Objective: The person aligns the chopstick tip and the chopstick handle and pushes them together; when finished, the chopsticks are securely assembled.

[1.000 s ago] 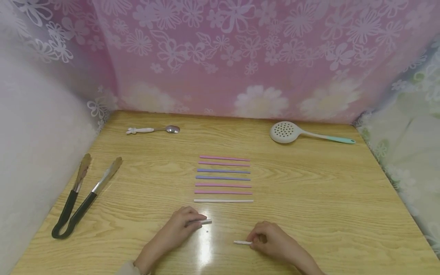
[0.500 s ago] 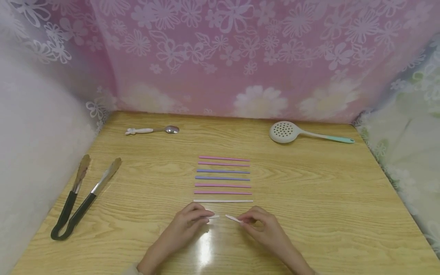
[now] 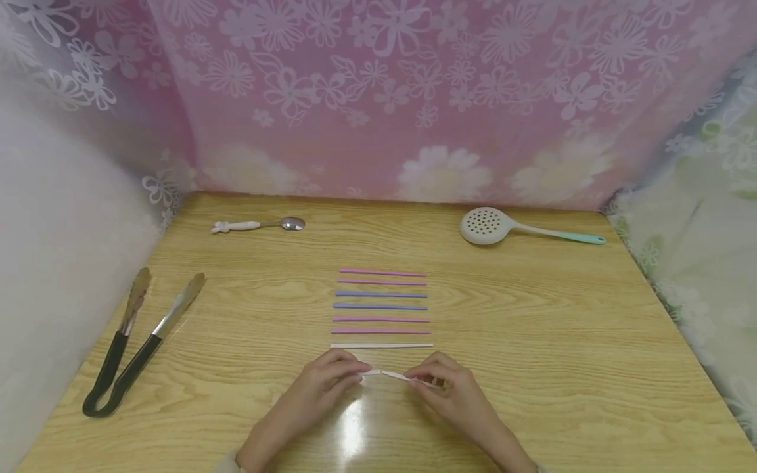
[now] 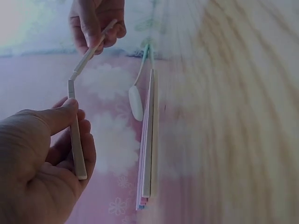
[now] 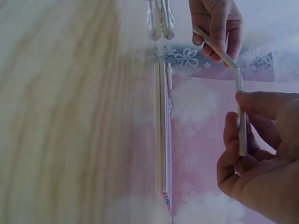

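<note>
My left hand [image 3: 322, 387] pinches a short white chopstick piece [image 4: 77, 144] between thumb and fingers. Another such piece [image 5: 242, 133] is pinched in my right hand [image 3: 455, 391]. Just above the table their inner ends meet at a slight angle, one end narrower; whether they are joined I cannot tell. Beyond the hands lies a full-length white chopstick [image 3: 381, 345], parallel to a row of pink chopsticks [image 3: 381, 331] and blue chopsticks [image 3: 381, 307].
Black-handled tongs [image 3: 138, 358] lie spread on the left side of the wooden table [image 3: 562, 355]. At the back are a spoon [image 3: 260, 225] with a white handle and a slotted skimmer [image 3: 485, 226] with a mint handle. Floral cloth [image 3: 378, 131] hangs behind.
My right hand has moved up and left, bringing its piece against the other one. My left hand has shifted slightly to the right. The row of chopsticks lies as before.
</note>
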Demonstrator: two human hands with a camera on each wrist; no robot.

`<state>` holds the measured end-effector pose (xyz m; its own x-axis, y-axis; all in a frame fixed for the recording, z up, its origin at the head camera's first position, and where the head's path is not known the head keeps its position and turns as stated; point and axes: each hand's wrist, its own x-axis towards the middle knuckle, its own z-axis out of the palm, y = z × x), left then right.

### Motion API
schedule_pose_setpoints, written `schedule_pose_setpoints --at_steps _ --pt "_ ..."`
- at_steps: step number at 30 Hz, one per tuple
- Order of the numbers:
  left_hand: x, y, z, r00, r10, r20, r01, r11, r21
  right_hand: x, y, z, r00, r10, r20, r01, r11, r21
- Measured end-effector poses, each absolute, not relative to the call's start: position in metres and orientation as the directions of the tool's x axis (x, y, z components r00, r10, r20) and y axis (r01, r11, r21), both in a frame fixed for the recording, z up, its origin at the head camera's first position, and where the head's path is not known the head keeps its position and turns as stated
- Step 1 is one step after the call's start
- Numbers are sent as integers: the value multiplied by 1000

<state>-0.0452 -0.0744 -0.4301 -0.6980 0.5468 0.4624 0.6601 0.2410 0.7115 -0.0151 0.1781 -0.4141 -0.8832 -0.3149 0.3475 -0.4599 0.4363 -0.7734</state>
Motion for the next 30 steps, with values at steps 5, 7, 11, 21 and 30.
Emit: schedule_pose_setpoints --at_steps 5,7,11,21,30 --pt "-49 -74 -428 -674 581 457 687 264 677 -16 181 -413 -894 -273 356 -446 459 -768" --pt "-51 -74 -427 -672 589 449 688 273 672 -17 182 -412 -896 -261 359 -443 463 -768" --pt "-53 -71 -426 -669 606 430 683 273 677 -18 183 -411 -896 -253 366 -444 468 -764" --pt "-57 -68 -425 -702 608 371 602 229 765 -22 185 -403 -881 -274 387 -474 481 -737" --pt "-58 -69 -426 -712 610 347 583 238 777 -23 184 -400 -873 -292 392 -487 468 -737"
